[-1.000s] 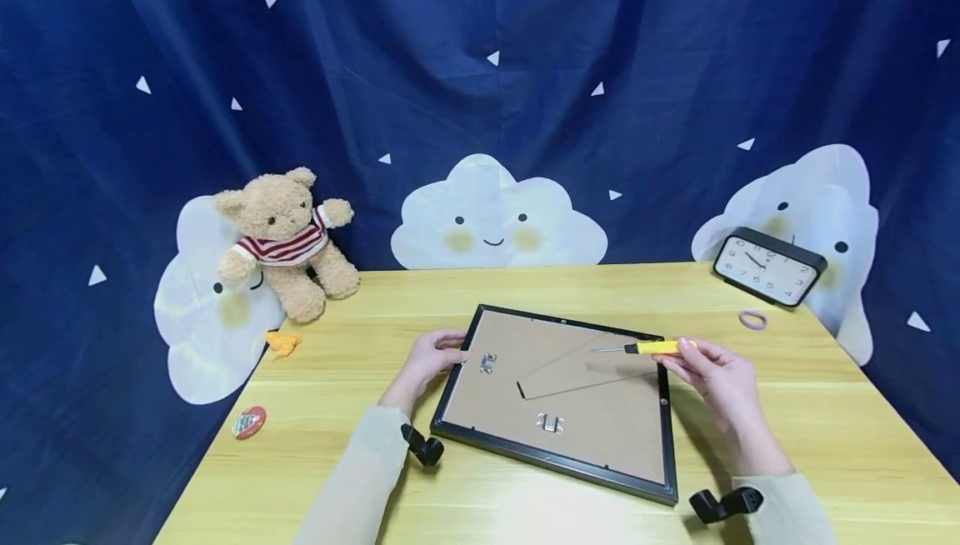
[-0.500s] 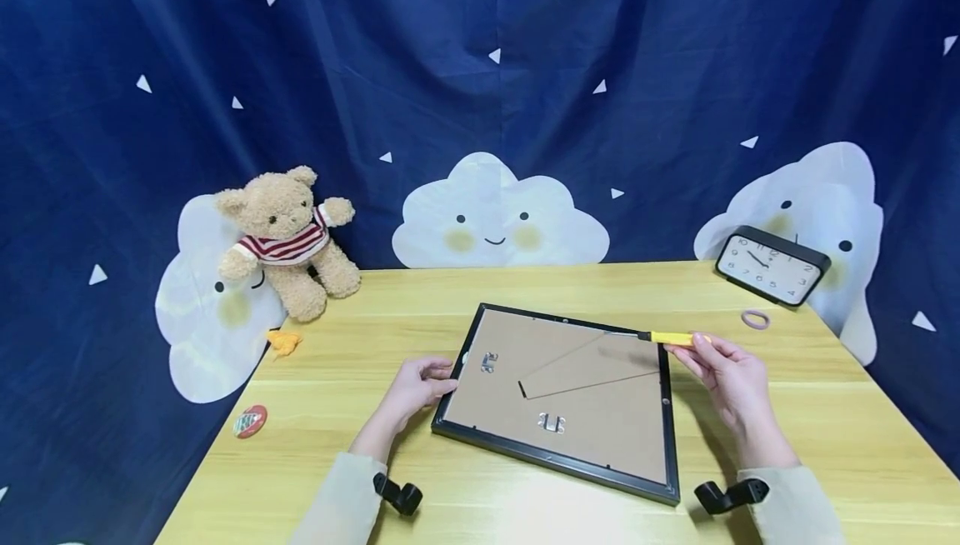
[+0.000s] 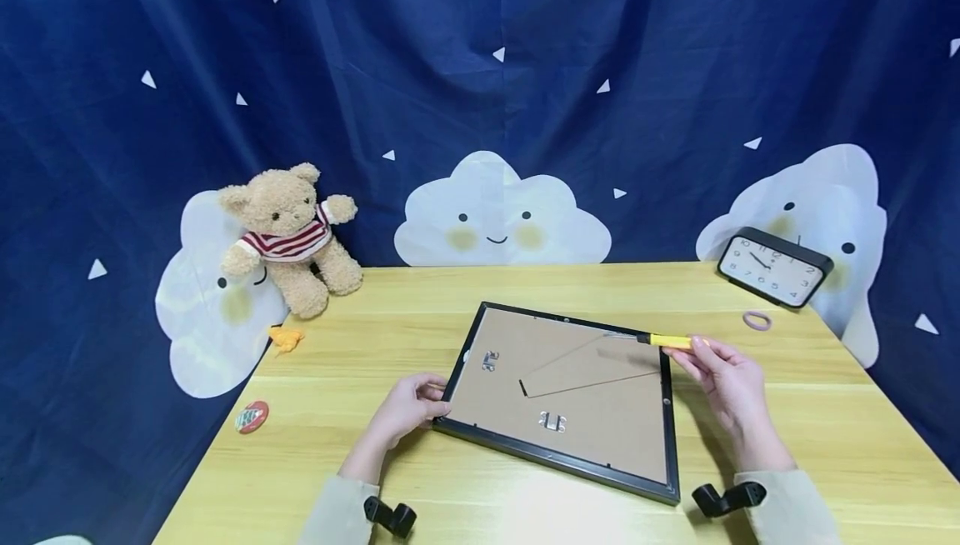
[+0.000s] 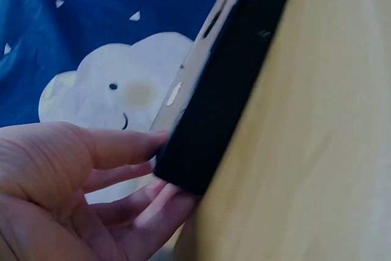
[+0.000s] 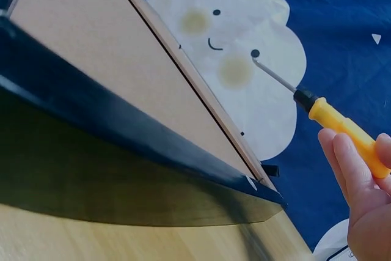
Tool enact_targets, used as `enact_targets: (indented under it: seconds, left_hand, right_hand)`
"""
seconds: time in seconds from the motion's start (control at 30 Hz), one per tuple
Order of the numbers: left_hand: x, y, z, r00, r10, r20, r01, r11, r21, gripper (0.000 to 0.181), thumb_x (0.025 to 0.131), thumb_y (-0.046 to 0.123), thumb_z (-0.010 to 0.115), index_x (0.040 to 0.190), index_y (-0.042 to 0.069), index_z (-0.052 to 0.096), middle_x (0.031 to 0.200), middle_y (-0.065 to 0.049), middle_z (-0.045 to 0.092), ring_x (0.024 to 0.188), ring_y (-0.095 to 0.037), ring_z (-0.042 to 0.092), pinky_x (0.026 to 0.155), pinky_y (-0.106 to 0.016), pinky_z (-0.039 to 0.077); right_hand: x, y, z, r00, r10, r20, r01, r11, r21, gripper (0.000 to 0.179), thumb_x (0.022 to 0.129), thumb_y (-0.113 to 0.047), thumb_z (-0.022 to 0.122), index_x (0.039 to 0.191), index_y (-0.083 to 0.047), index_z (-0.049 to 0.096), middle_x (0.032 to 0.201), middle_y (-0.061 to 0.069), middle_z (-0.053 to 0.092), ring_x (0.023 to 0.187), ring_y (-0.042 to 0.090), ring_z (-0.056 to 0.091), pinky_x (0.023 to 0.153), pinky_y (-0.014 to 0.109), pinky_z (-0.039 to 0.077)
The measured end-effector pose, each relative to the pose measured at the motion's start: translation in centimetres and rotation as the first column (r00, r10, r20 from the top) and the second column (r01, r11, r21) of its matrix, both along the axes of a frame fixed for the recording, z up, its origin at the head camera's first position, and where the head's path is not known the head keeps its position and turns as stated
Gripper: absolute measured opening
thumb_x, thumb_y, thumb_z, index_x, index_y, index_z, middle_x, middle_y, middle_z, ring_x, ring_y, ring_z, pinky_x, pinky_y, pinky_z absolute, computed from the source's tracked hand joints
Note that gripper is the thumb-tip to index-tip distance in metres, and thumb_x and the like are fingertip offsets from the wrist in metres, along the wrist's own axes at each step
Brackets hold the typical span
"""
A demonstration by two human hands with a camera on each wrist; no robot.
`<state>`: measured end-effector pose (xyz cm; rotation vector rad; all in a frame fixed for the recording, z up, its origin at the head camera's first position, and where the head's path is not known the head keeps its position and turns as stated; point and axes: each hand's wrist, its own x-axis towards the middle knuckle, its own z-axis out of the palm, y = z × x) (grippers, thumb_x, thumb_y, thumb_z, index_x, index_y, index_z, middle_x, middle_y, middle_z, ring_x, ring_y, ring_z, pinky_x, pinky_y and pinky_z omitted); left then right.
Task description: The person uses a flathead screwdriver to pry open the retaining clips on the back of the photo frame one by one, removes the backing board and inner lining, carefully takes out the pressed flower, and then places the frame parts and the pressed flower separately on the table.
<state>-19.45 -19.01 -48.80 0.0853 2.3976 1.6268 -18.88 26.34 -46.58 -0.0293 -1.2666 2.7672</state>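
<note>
A black picture frame (image 3: 555, 462) lies back side up on the table, slightly turned, showing its brown backing board (image 3: 600, 428). Two metal hangers and a dark strut with a thin cord show on the board. My left hand (image 3: 402, 408) grips the frame's near left corner; the left wrist view has the thumb on top and fingers underneath. Pinched between thumb and fingers of my right hand (image 3: 729, 382) is a yellow-handled screwdriver (image 3: 670, 342). Its thin shaft points left above the far right part of the board, apart from it in the right wrist view.
A teddy bear (image 3: 281, 216) sits at the back left, with a small orange item (image 3: 285, 338) and a round red badge (image 3: 252, 417) nearer. At the back right stand a black clock (image 3: 775, 268) and a purple ring (image 3: 757, 321). A blue curtain hangs behind.
My left hand has slid along the frame's left edge toward me, down to the near corner. The right hand drew the screwdriver slightly right, then stayed nearly still. The frame has barely moved.
</note>
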Motion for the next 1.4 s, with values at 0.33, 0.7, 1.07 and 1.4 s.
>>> enact_targets:
  seconds: [0.33, 0.7, 1.07, 1.4]
  left_hand:
    - [-2.6, -0.6, -0.4, 0.998, 0.052, -0.023, -0.052, 0.999, -0.012, 0.037, 0.078, 0.007, 0.073, 0.114, 0.001, 0.063, 0.096, -0.009, 0.063, 0.075, -0.017, 0.057, 0.054, -0.031, 0.051]
    - [0.3, -0.9, 0.1, 0.966, 0.248, -0.068, -0.250, 0.968, -0.020, 0.030, 0.081, 0.009, 0.071, 0.104, -0.007, 0.062, 0.086, -0.011, 0.063, 0.072, -0.017, 0.060, 0.056, -0.032, 0.055]
    - [3.6, 0.0, -0.2, 0.995, 0.099, 0.013, -0.100, 0.991, 0.089, 0.027, 0.085, 0.017, 0.067, 0.095, -0.006, 0.057, 0.077, -0.012, 0.062, 0.065, -0.018, 0.060, 0.057, -0.033, 0.056]
    - [3.2, 1.3, -0.5, 0.983, 0.174, 0.057, -0.180, 0.977, 0.111, 0.030, 0.085, 0.018, 0.068, 0.094, -0.007, 0.055, 0.080, -0.012, 0.061, 0.068, -0.018, 0.062, 0.059, -0.031, 0.057]
  right_hand:
    - [-1.5, 0.9, -0.5, 0.996, -0.046, 0.077, 0.052, 0.996, -0.075, 0.010, 0.090, 0.002, 0.055, 0.091, 0.006, 0.064, 0.085, 0.023, 0.067, 0.083, 0.032, 0.067, 0.082, 0.035, 0.051]
    - [-3.9, 1.3, -2.1, 0.989, -0.060, 0.132, 0.066, 0.997, -0.044, 0.012, 0.092, -0.002, 0.053, 0.096, 0.003, 0.063, 0.087, 0.020, 0.068, 0.086, 0.029, 0.067, 0.084, 0.035, 0.050]
    - [-5.6, 1.4, -2.4, 0.987, -0.084, 0.137, 0.092, 0.994, -0.051, 0.010, 0.091, -0.002, 0.055, 0.097, 0.003, 0.061, 0.086, 0.020, 0.068, 0.083, 0.029, 0.067, 0.081, 0.035, 0.051]
    - [-6.1, 1.1, -3.2, 0.989, -0.047, 0.142, 0.047, 0.999, 0.002, 0.011, 0.092, -0.005, 0.055, 0.094, 0.001, 0.064, 0.085, 0.018, 0.069, 0.083, 0.027, 0.067, 0.081, 0.031, 0.051]
